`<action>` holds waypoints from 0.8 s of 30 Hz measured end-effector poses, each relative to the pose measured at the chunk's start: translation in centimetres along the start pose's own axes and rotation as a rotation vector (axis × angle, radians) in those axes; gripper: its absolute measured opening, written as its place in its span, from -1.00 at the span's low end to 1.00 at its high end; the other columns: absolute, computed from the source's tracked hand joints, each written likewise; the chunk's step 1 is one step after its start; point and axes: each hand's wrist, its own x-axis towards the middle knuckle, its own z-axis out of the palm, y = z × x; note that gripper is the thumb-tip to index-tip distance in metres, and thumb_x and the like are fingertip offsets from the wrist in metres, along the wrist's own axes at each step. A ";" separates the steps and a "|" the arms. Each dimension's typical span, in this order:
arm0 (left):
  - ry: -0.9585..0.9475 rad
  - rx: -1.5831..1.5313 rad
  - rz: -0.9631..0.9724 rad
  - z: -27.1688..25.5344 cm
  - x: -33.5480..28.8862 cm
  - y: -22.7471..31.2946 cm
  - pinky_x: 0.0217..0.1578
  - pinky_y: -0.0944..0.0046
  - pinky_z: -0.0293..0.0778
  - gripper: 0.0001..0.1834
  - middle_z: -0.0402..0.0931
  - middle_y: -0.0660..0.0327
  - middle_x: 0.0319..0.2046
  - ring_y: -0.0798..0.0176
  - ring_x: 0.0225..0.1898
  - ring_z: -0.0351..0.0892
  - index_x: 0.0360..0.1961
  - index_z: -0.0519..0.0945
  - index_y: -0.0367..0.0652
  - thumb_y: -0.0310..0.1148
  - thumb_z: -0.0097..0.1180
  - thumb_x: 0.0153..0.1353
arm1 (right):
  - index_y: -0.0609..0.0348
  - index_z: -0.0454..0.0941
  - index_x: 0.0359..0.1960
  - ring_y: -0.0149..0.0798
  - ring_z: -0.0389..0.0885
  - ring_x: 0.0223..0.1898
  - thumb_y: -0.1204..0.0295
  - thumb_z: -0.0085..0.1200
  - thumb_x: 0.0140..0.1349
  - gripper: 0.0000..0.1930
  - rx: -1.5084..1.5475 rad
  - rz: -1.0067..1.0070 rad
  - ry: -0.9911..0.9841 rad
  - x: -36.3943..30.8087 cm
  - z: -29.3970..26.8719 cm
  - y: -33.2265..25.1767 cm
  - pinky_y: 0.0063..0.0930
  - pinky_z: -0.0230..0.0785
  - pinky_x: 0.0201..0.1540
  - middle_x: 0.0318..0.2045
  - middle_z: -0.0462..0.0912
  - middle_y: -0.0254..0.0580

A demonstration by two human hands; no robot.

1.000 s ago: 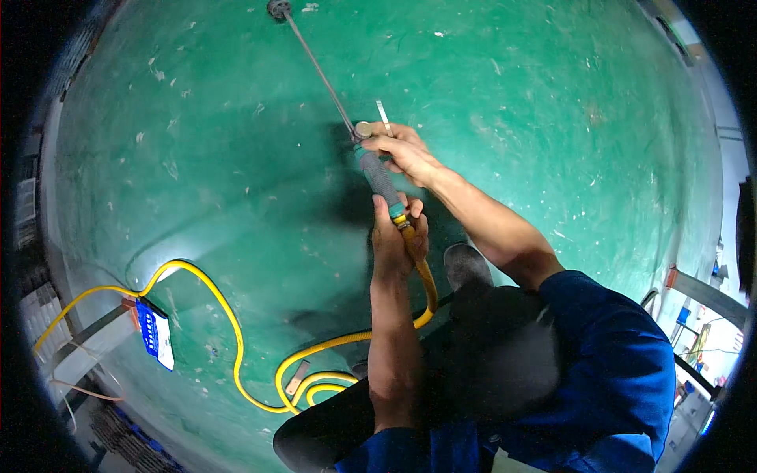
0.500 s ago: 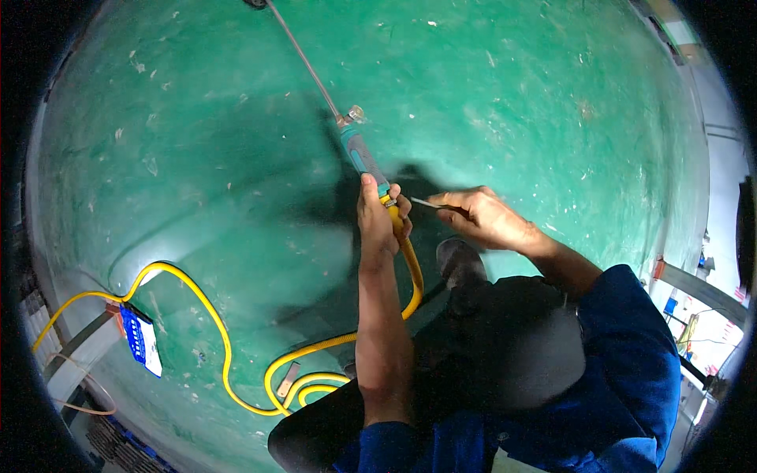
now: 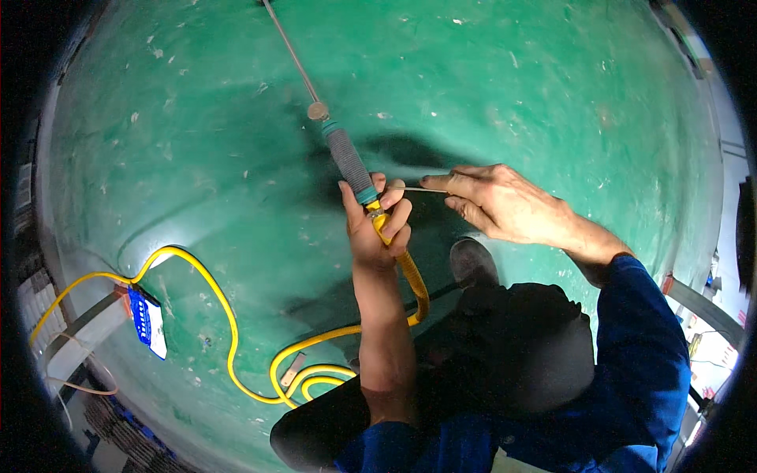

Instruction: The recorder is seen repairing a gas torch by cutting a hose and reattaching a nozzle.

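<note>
My left hand (image 3: 371,232) is closed around the yellow hose (image 3: 416,284), just below where it joins a gas torch with a teal and grey handle (image 3: 347,158). A small metal clamp (image 3: 376,212) circles the hose at that joint. Beyond the handle sit a round valve knob (image 3: 318,111) and a long thin metal tube (image 3: 290,49), whose far end is barely in view. My right hand (image 3: 516,203) pinches a thin metal rod-like tool (image 3: 426,190), its forefinger stretched along it. The rod points left, its tip beside my left fingers near the joint; contact is unclear.
The hose loops over the green floor (image 3: 197,142) at lower left, near a small wood-coloured scraper-like piece (image 3: 292,369). A blue and white packet (image 3: 147,323) lies by a metal leg (image 3: 95,315) on the left. My shoe (image 3: 474,262) stands below my right hand.
The torch has rolled in my left hand, so its knob now faces up instead of right. My right hand and the rod have shifted slightly right, and the rod lies flatter.
</note>
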 end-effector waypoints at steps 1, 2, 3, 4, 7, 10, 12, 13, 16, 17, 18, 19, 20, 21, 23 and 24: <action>-0.021 -0.025 -0.008 -0.2 0.0 0.2 -0.88 0.50 -0.01 -0.48 0.21 0.24 -0.39 0.45 -0.66 0.16 -0.10 0.32 -0.12 0.18 -0.18 0.39 | 0.17 0.49 0.10 0.20 0.60 -0.28 0.45 -0.01 0.28 -0.66 -0.010 -0.027 -0.011 0.1 -0.1 0.0 -0.03 0.48 -0.20 -0.28 0.60 0.12; -0.043 -0.049 -0.018 -0.3 -0.1 0.3 -0.88 0.50 -0.01 -0.48 0.20 0.24 -0.38 0.45 -0.66 0.16 -0.10 0.31 -0.12 0.17 -0.18 0.39 | 0.16 0.50 0.08 0.19 0.60 -0.29 0.44 0.02 0.27 -0.66 -0.020 -0.053 -0.022 0.1 -0.3 0.1 -0.04 0.49 -0.21 -0.29 0.59 0.10; -0.065 -0.076 -0.028 -0.3 -0.1 0.4 -0.88 0.50 -0.01 -0.49 0.20 0.24 -0.38 0.45 -0.66 0.16 -0.10 0.30 -0.12 0.17 -0.17 0.39 | 0.16 0.50 0.07 0.18 0.60 -0.31 0.43 0.04 0.26 -0.67 -0.032 -0.077 -0.032 0.3 -0.5 0.0 -0.06 0.50 -0.23 -0.30 0.59 0.07; -0.074 -0.085 -0.032 -0.4 -0.1 0.5 -0.88 0.50 0.00 -0.50 0.20 0.24 -0.38 0.45 -0.66 0.16 -0.11 0.30 -0.12 0.16 -0.17 0.39 | 0.14 0.51 0.06 0.17 0.60 -0.32 0.43 0.04 0.25 -0.67 -0.066 -0.099 -0.064 0.5 -0.8 -0.2 -0.07 0.50 -0.25 -0.30 0.59 0.05; -0.079 -0.091 -0.036 -0.2 -0.1 0.7 -0.88 0.50 0.00 -0.51 0.19 0.25 -0.38 0.46 -0.66 0.15 -0.13 0.28 -0.11 0.15 -0.17 0.39 | 0.11 0.55 0.03 0.11 0.62 -0.36 0.41 0.04 0.23 -0.68 -0.165 -0.164 -0.121 1.2 -1.4 -0.9 -0.11 0.51 -0.31 -0.31 0.60 0.00; -0.047 -0.055 -0.033 0.2 -0.3 0.8 -0.88 0.50 0.00 -0.51 0.19 0.27 -0.39 0.47 -0.66 0.14 -0.15 0.28 -0.11 0.16 -0.18 0.39 | 0.08 0.58 0.01 0.05 0.63 -0.42 0.41 0.00 0.22 -0.68 -0.248 -0.214 -0.112 1.6 -1.4 -1.1 -0.14 0.51 -0.37 -0.35 0.60 -0.02; -0.041 -0.020 -0.040 0.2 -0.4 0.9 -0.89 0.51 0.01 -0.50 0.19 0.28 -0.39 0.48 -0.67 0.14 -0.15 0.28 -0.10 0.17 -0.19 0.39 | 0.08 0.59 0.01 0.03 0.63 -0.45 0.41 -0.02 0.21 -0.67 -0.300 -0.235 -0.113 1.9 -1.5 -1.1 -0.15 0.52 -0.40 -0.36 0.61 -0.03; -0.030 0.002 -0.036 0.2 -0.4 1.0 -0.89 0.50 0.00 -0.49 0.20 0.29 -0.40 0.48 -0.67 0.13 -0.15 0.28 -0.10 0.18 -0.20 0.39 | 0.08 0.59 0.01 0.02 0.63 -0.46 0.41 -0.03 0.21 -0.67 -0.317 -0.244 -0.120 2.1 -1.5 -1.0 -0.16 0.52 -0.40 -0.36 0.60 -0.03; 0.017 0.076 -0.019 0.4 -0.5 1.0 -0.89 0.50 0.01 -0.48 0.21 0.30 -0.41 0.49 -0.67 0.13 -0.15 0.28 -0.09 0.21 -0.21 0.38 | 0.08 0.60 0.01 0.00 0.64 -0.48 0.42 -0.04 0.21 -0.66 -0.350 -0.264 -0.133 2.5 -1.5 -0.8 -0.18 0.52 -0.41 -0.37 0.60 -0.05; 0.040 0.106 -0.011 0.5 -0.6 1.0 -0.89 0.50 0.01 -0.48 0.22 0.30 -0.41 0.49 -0.67 0.13 -0.15 0.28 -0.09 0.21 -0.22 0.38 | 0.08 0.60 0.01 -0.01 0.64 -0.48 0.43 -0.04 0.21 -0.66 -0.353 -0.267 -0.129 2.6 -1.5 -0.8 -0.17 0.52 -0.41 -0.38 0.60 -0.05; 0.064 0.135 -0.004 0.6 -0.6 1.0 -0.89 0.51 0.01 -0.47 0.22 0.30 -0.42 0.49 -0.68 0.13 -0.15 0.28 -0.08 0.22 -0.22 0.38 | 0.08 0.60 0.01 -0.01 0.64 -0.48 0.43 -0.04 0.20 -0.66 -0.354 -0.269 -0.127 2.6 -1.4 -0.9 -0.17 0.52 -0.41 -0.38 0.60 -0.06; 0.087 0.145 -0.004 0.6 -0.6 1.0 -0.89 0.51 -0.01 -0.46 0.22 0.32 -0.43 0.50 -0.69 0.12 -0.17 0.31 -0.07 0.24 -0.22 0.36 | 0.08 0.60 0.01 -0.01 0.64 -0.48 0.43 -0.04 0.20 -0.65 -0.357 -0.264 -0.133 2.7 -1.4 -1.0 -0.18 0.52 -0.41 -0.38 0.59 -0.06; 0.112 0.154 -0.003 0.7 -0.6 1.0 -0.90 0.52 -0.02 -0.45 0.22 0.33 -0.44 0.51 -0.71 0.11 -0.19 0.33 -0.05 0.27 -0.23 0.35 | 0.08 0.60 0.01 -0.01 0.64 -0.47 0.43 -0.04 0.19 -0.65 -0.359 -0.259 -0.138 2.8 -1.4 -1.1 -0.18 0.52 -0.41 -0.39 0.59 -0.07; 0.136 0.162 -0.004 0.8 -0.6 1.0 -0.90 0.52 -0.04 -0.44 0.21 0.35 -0.45 0.52 -0.72 0.10 -0.21 0.35 -0.04 0.29 -0.23 0.34 | 0.08 0.60 0.02 -0.02 0.64 -0.47 0.43 -0.04 0.19 -0.65 -0.362 -0.253 -0.145 2.8 -1.5 -1.1 -0.18 0.52 -0.41 -0.39 0.59 -0.07; 0.161 0.196 0.006 1.2 -0.6 0.8 -0.91 0.52 -0.02 -0.44 0.21 0.35 -0.45 0.51 -0.72 0.10 -0.20 0.37 -0.03 0.29 -0.23 0.34 | 0.11 0.60 0.01 -0.03 0.64 -0.45 0.43 -0.03 0.18 -0.65 -0.380 -0.286 -0.147 2.7 -1.7 -1.2 -0.19 0.52 -0.40 -0.38 0.59 -0.06; 0.173 0.213 0.011 1.4 -0.6 0.8 -0.91 0.53 -0.01 -0.44 0.21 0.35 -0.45 0.51 -0.72 0.11 -0.19 0.37 -0.03 0.29 -0.23 0.34 | 0.12 0.59 0.01 -0.03 0.64 -0.45 0.43 -0.03 0.18 -0.65 -0.390 -0.301 -0.148 2.7 -1.8 -1.3 -0.19 0.52 -0.40 -0.37 0.59 -0.06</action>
